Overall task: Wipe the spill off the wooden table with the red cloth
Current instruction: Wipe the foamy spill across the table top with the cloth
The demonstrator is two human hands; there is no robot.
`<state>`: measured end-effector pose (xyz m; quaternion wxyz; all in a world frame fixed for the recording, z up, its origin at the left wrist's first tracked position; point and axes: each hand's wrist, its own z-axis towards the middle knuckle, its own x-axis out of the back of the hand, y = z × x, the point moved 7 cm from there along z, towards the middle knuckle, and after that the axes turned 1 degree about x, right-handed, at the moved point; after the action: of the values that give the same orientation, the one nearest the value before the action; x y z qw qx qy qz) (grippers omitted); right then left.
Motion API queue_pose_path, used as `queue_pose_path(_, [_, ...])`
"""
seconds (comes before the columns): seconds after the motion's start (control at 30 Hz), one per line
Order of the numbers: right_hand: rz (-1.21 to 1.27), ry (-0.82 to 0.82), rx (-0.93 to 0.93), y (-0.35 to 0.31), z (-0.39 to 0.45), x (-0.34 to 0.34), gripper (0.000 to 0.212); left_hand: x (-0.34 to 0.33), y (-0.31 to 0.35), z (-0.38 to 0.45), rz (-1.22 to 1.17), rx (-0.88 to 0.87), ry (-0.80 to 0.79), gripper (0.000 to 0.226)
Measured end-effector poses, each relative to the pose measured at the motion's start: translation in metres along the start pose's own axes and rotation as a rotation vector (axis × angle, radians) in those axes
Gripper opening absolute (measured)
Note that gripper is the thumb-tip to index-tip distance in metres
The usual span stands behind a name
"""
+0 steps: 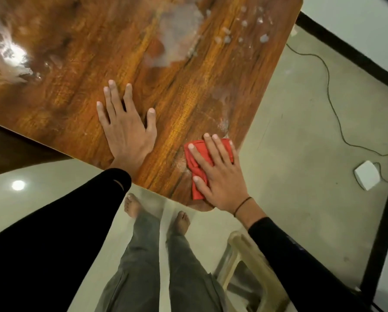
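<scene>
Fingers [207,152] of the right hand [220,174] lie straight and spread, flat on top of a folded red cloth [194,167], pressing it down on the near right corner of the wooden table [75,52]; nothing is gripped, so the palm's weight likely does the wiping. Left of it, the left hand [127,129] rests flat on bare wood, fingers straight and fanned, probably bracing the person as they lean in. A pale, cloudy spill [177,34] sits at the far side of the table, well apart from the cloth, with scattered droplets [244,25] to its right. A faint whitish smear [222,109] runs between spill and cloth. Most of the mess looks unwiped. Below, on the floor, are bare feet and a plastic stool [247,269].
</scene>
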<state>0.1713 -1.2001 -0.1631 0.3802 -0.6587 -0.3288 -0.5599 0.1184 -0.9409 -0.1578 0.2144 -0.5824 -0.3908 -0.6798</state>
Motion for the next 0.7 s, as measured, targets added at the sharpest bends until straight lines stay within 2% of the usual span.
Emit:
queue_pose_path(0.1, [0.007, 0.034, -0.068, 0.056, 0.033, 0.012, 0.076, 0.0, 0.002, -0.001, 0.018, 0.007, -0.01, 0.078])
queue_pose_path(0.23, [0.024, 0.079, -0.313, 0.11, 0.094, 0.029, 0.074, 0.002, 0.003, -0.001, -0.008, 0.023, -0.005, 0.081])
queue_pose_path(0.33, [0.037, 0.095, -0.472, 0.119, 0.112, 0.031, 0.072, 0.004, 0.002, -0.001, -0.018, 0.045, 0.013, 0.088])
queue_pose_path(0.5, [0.042, 0.097, -0.627, 0.121, 0.127, 0.026, 0.073, -0.001, 0.002, -0.001, 0.005, 0.05, -0.005, 0.097])
queue_pose_path(0.6, [0.023, 0.11, -0.643, 0.113, 0.158, 0.03, 0.075, -0.002, 0.001, -0.001, 0.0, 0.049, -0.003, 0.1])
queue_pose_path(0.7, [0.019, 0.095, -0.513, 0.105, 0.18, 0.035, 0.076, -0.001, 0.0, 0.001, 0.009, 0.04, -0.003, 0.101])
